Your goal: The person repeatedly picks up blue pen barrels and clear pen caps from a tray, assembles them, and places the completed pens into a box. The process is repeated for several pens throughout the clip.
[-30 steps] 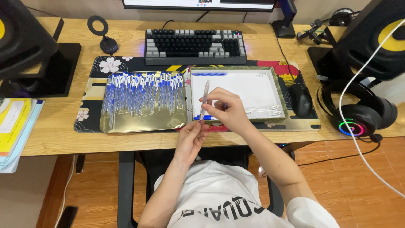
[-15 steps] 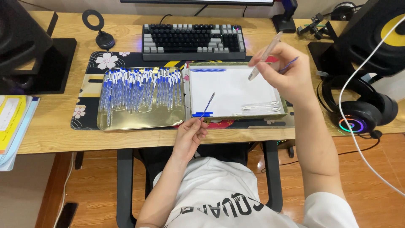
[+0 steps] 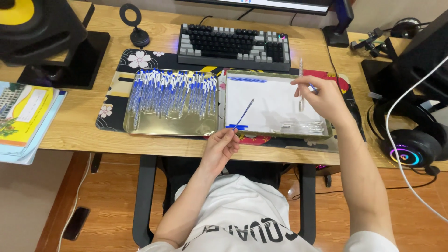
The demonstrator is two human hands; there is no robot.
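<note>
Two metal trays sit side by side on a patterned desk mat (image 3: pixel 116 100), near the keyboard (image 3: pixel 233 45). In the left tray (image 3: pixel 170 129), a crowd of blue-and-clear pens (image 3: pixel 172 91) lies in a loose heap. A white sheet lines the right tray (image 3: pixel 280 133), with blue pen parts (image 3: pixel 247 80) along its far edge, a few more at its near left corner, and clear pen barrels (image 3: pixel 303 126) at its near right. At the near edge of this tray the left hand (image 3: pixel 221 147) pinches a thin blue ink refill (image 3: pixel 244 113), which slants up over the sheet. Over the tray's far right corner the right hand (image 3: pixel 322 95) grips a clear pen barrel (image 3: pixel 301 70) upright, fingers closed around it. Headphones (image 3: pixel 410 144) rest far right on the desk
</note>
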